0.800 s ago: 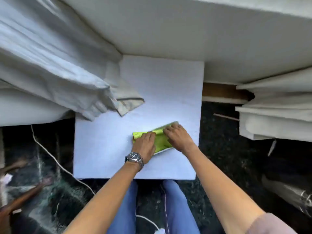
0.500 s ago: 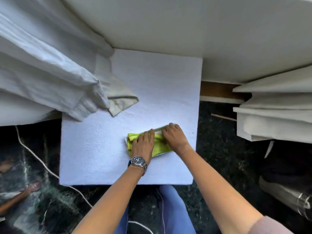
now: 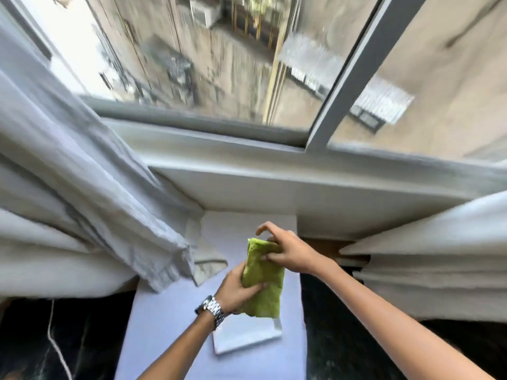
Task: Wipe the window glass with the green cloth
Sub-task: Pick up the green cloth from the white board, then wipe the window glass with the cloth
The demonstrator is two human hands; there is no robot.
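Note:
The green cloth (image 3: pixel 263 278), folded and fuzzy, is lifted above the white pad. My left hand (image 3: pixel 236 289), with a metal watch on the wrist, grips its lower left side. My right hand (image 3: pixel 285 250) pinches its upper edge, with the forefinger raised. The window glass (image 3: pixel 219 64) fills the top of the view, split by a grey upright frame bar (image 3: pixel 354 67). Both hands hold the cloth well below the glass, in front of the white sill (image 3: pixel 274 185).
White curtains hang at the left (image 3: pixel 82 193) and right (image 3: pixel 428 264). A white pad (image 3: pixel 170 325) lies below my hands with a flat white tray (image 3: pixel 247 335) on it. A white cord (image 3: pixel 57 346) crosses the dark floor at the lower left.
Both hands have lifted the green cloth off the flat white tray. My view has tilted up, and the window and sill have come into sight.

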